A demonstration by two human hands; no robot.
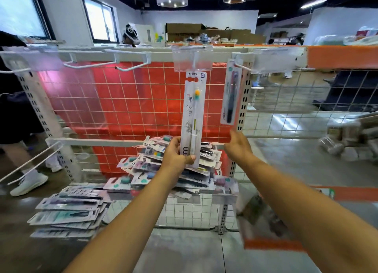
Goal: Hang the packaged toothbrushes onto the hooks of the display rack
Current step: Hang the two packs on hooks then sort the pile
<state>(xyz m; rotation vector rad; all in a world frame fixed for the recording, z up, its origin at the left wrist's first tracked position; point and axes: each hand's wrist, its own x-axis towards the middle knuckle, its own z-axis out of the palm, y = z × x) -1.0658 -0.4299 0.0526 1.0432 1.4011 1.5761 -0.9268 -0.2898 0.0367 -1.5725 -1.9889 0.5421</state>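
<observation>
A: In front of the display rack (143, 58), what does the left hand (176, 154) do?

B: It grips the lower end of a white packaged toothbrush (193, 117), with the thumb across the front of the card and the fingers curled behind. The package stands upright, and its top is just under the clear price tag holder (192, 58) at the end of a hook.

A: And the right hand (238, 144)?

B: It holds nothing. The fingers are relaxed and nearly straight, and they reach up toward a second packaged toothbrush (231, 92), a dark one, which hangs on the next hook (242, 67) to the right. If the fingertips touch the card, I cannot tell.

A: Where are the other packages?

B: A loose pile of packaged toothbrushes (176, 170) lies on the lower part of the rack, behind the left hand. A flatter stack (69, 213) lies lower, on the left.

A: And around?

B: A red sheet (133, 101) hangs behind the white wire grid (286, 101). Empty hooks (131, 66) stand out on the upper left. The floor (184, 250) is grey and shiny. On the left stands another person in white shoes (28, 183). Cardboard boxes (204, 32) are at the back.
</observation>
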